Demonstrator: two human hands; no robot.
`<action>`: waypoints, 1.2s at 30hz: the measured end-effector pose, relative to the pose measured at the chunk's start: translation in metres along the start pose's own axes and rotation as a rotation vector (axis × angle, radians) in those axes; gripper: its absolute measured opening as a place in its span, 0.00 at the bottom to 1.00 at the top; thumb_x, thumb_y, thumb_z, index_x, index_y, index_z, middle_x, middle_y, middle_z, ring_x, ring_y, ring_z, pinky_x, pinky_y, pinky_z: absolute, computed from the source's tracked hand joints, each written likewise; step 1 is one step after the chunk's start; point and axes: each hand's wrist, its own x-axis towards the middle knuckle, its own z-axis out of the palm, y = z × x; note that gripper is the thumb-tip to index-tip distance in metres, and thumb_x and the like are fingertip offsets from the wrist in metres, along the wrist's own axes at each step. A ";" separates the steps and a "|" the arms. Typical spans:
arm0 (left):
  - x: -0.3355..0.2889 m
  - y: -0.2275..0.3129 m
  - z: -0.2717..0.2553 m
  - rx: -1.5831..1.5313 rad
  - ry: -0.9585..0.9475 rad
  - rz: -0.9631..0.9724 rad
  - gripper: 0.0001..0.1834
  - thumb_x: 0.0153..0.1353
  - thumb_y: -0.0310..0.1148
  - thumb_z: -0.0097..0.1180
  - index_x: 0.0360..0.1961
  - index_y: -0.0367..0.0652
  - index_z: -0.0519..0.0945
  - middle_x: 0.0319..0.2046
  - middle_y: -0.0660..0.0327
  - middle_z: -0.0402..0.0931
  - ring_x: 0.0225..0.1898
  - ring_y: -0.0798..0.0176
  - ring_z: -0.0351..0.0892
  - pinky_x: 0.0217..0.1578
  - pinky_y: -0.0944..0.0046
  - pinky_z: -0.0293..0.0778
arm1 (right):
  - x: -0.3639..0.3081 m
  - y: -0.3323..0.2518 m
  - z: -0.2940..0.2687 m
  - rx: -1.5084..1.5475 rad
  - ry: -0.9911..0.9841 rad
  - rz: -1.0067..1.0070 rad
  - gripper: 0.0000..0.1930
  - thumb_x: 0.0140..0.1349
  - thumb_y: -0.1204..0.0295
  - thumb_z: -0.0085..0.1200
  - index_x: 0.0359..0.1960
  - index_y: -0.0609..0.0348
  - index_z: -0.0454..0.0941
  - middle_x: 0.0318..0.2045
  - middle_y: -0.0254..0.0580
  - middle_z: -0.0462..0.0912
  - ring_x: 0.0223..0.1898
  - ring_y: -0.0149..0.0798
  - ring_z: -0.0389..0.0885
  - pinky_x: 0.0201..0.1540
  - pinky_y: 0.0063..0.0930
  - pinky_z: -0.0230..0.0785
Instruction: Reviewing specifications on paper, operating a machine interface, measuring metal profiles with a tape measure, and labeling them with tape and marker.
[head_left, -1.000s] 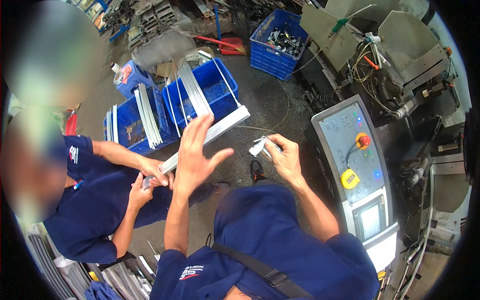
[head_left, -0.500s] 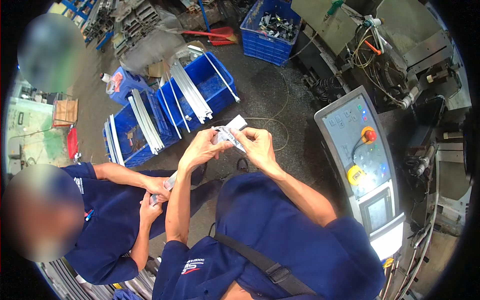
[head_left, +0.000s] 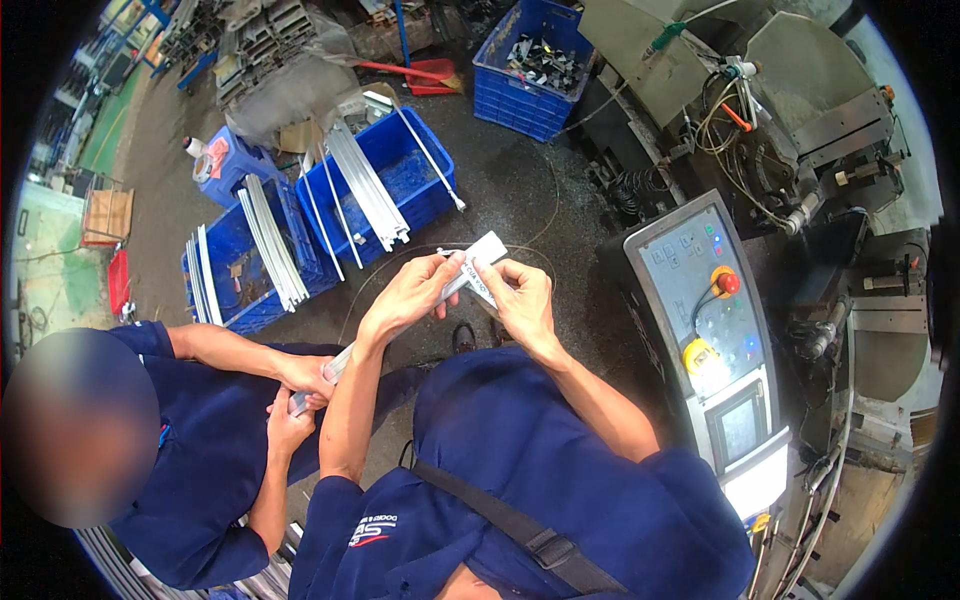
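Observation:
In front of my chest I hold a short pale metal profile piece [head_left: 488,248], its white end pointing up and away. A strip of printed clear film [head_left: 477,284] lies along it between my fingers. My left hand [head_left: 408,297] pinches the piece from the left with thumb and fingers. My right hand [head_left: 522,303] is closed at the film and the piece's right side, thumb and forefinger together. Whether the film is loose or stuck down there I cannot tell. To my left, a co-worker's hands [head_left: 298,388] grip another pale profile piece [head_left: 341,362], partly behind my left forearm.
Long white profiles [head_left: 368,190] lean across a blue crate [head_left: 437,198]; a second blue crate [head_left: 262,318] holds more. Farther off stand a crate of scraps [head_left: 522,98] and a red dustpan [head_left: 425,85]. A machine control panel [head_left: 668,270] with a red button [head_left: 728,284] stands at right.
The whole view has shifted slightly. My hands stay on the profile piece; my left fingers now sit closer to my right, and the film strip lies at a different angle.

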 end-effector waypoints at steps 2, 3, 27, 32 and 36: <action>0.000 -0.003 0.002 0.004 0.000 -0.016 0.30 0.75 0.57 0.40 0.39 0.38 0.79 0.24 0.65 0.77 0.21 0.74 0.73 0.24 0.71 0.70 | -0.001 -0.003 -0.006 -0.034 -0.020 -0.033 0.18 0.65 0.59 0.62 0.30 0.64 0.86 0.19 0.39 0.82 0.23 0.25 0.75 0.27 0.28 0.66; -0.002 -0.005 0.002 0.005 -0.010 -0.016 0.30 0.75 0.57 0.40 0.39 0.38 0.79 0.24 0.65 0.77 0.21 0.74 0.73 0.24 0.71 0.70 | -0.001 -0.006 -0.010 -0.070 -0.049 -0.070 0.17 0.64 0.60 0.62 0.31 0.64 0.86 0.20 0.42 0.83 0.24 0.26 0.77 0.28 0.29 0.68; -0.054 0.003 0.027 -0.159 0.207 0.391 0.14 0.61 0.37 0.67 0.44 0.40 0.84 0.34 0.65 0.82 0.31 0.72 0.73 0.34 0.67 0.70 | -0.028 -0.071 -0.066 -0.324 -0.483 -0.393 0.14 0.64 0.68 0.62 0.44 0.67 0.81 0.37 0.51 0.85 0.36 0.41 0.86 0.39 0.33 0.76; -0.059 0.005 0.045 -0.390 0.374 0.379 0.07 0.67 0.29 0.62 0.41 0.37 0.82 0.34 0.69 0.76 0.36 0.75 0.73 0.38 0.70 0.70 | -0.046 -0.051 -0.061 -0.153 -0.431 -0.393 0.21 0.65 0.73 0.59 0.58 0.64 0.73 0.48 0.54 0.83 0.45 0.42 0.86 0.48 0.35 0.77; -0.045 -0.003 0.072 -0.556 0.273 0.460 0.13 0.70 0.28 0.54 0.54 0.38 0.77 0.52 0.60 0.77 0.54 0.68 0.74 0.56 0.66 0.68 | -0.072 -0.046 -0.066 0.023 -0.328 -0.227 0.27 0.64 0.75 0.58 0.65 0.60 0.66 0.52 0.53 0.81 0.52 0.45 0.83 0.54 0.35 0.75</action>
